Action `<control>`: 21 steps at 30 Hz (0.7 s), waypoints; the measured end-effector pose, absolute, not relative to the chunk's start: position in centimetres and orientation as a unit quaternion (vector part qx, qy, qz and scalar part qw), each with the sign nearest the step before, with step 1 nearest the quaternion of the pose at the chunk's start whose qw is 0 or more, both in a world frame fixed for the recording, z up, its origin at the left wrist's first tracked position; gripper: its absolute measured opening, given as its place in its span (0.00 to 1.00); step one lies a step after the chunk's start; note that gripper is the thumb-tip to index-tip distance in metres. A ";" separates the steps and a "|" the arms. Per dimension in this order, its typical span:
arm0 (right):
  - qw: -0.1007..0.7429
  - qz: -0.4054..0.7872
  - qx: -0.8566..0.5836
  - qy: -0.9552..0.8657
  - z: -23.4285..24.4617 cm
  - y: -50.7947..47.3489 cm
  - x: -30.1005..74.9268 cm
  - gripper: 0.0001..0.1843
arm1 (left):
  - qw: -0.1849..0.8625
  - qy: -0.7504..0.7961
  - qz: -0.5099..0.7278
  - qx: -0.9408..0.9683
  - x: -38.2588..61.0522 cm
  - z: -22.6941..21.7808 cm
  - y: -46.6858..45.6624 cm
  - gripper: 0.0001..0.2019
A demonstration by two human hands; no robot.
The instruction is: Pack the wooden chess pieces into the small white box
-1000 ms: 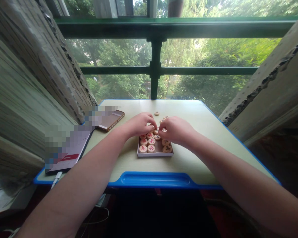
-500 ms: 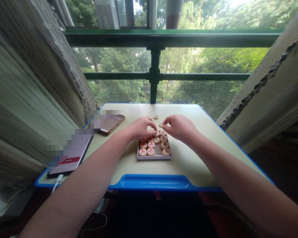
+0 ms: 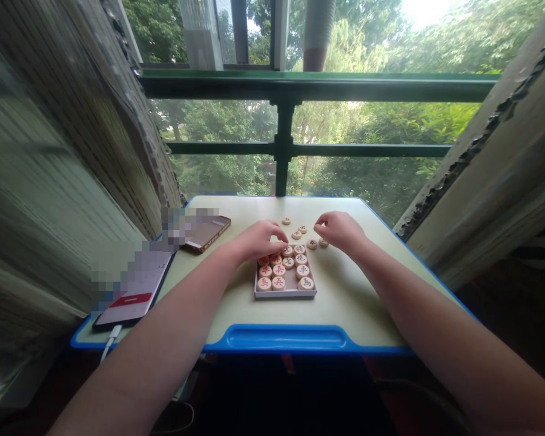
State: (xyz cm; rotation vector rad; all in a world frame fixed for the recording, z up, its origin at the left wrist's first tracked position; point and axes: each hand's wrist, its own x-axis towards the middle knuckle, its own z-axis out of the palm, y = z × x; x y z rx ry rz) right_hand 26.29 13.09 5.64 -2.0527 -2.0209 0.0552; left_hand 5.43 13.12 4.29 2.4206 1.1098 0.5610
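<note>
A shallow white box on the pale table holds several round wooden chess pieces marked in red and black. My left hand rests curled over the box's far left corner, fingertips down on the pieces there. My right hand hovers to the right, beyond the box, fingers bent and pinched over two loose pieces lying on the table. More loose pieces lie between the hands, further back.
A phone with a cable lies at the left edge, a brown box lid behind it. Woven blinds flank both sides. A green window rail stands beyond the table. A blue pencil groove runs along the near edge.
My right hand has pulled away from the box, moving right and back toward loose pieces. My left hand stays at the box's far left corner. The view has tilted up slightly.
</note>
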 end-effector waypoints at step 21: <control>0.050 0.044 -0.693 -0.718 5.8 13.5 27.4 0.15 | 0.179 0.406 0.219 0.869 5.4 3.9 13.6 0.10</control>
